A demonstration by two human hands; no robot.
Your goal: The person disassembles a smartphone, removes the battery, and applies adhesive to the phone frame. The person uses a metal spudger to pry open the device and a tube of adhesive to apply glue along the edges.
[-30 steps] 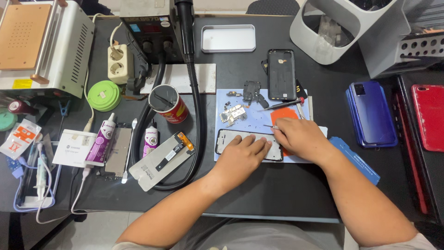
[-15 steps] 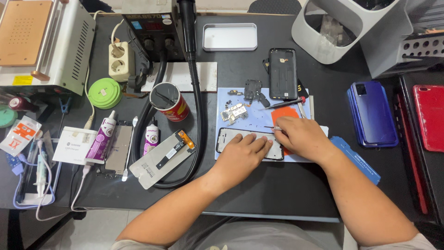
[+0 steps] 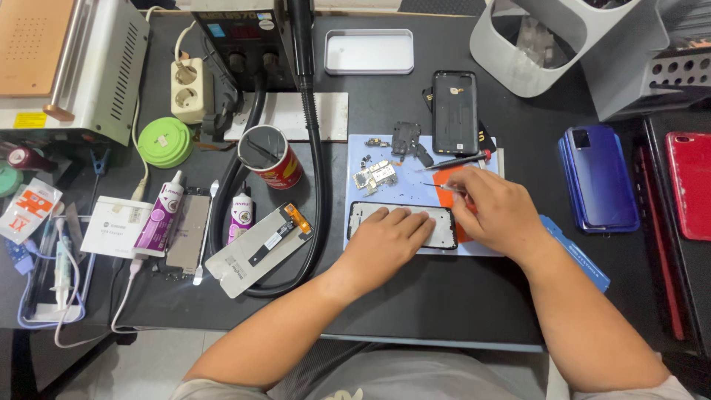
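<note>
**Two hands work on a phone frame**

The phone frame point(image 3: 404, 224) lies flat on the blue mat point(image 3: 378, 152), near the middle of the dark table point(image 3: 444, 311). It is a thin black frame with an open middle.

The left hand point(image 3: 389, 241) lies flat on top of the frame. Its fingers point(image 3: 406, 221) are stretched out and press down on the frame; they are not curled around anything. The frame sticks out from under the hand at 9 o'clock and at 3 o'clock.

The right hand point(image 3: 496, 211) is just beside the frame's right end, at 3 o'clock from the left hand. Its fingers are pinched shut on thin tweezers point(image 3: 438, 187). The tweezer tip points to 9 o'clock and sits just above the frame's top edge. An orange card point(image 3: 446, 179) lies partly under this hand.

At 12 o'clock from the frame are small metal parts point(image 3: 376, 176), a black part point(image 3: 406, 138) and a black phone back point(image 3: 454, 111). A red cup point(image 3: 270, 157) stands at 10 o'clock. A blue phone point(image 3: 598, 178) lies well apart at 3 o'clock.

Since half a second ago, very little has changed. Both hands have stayed in about the same spots, and the frame has not moved.
</note>
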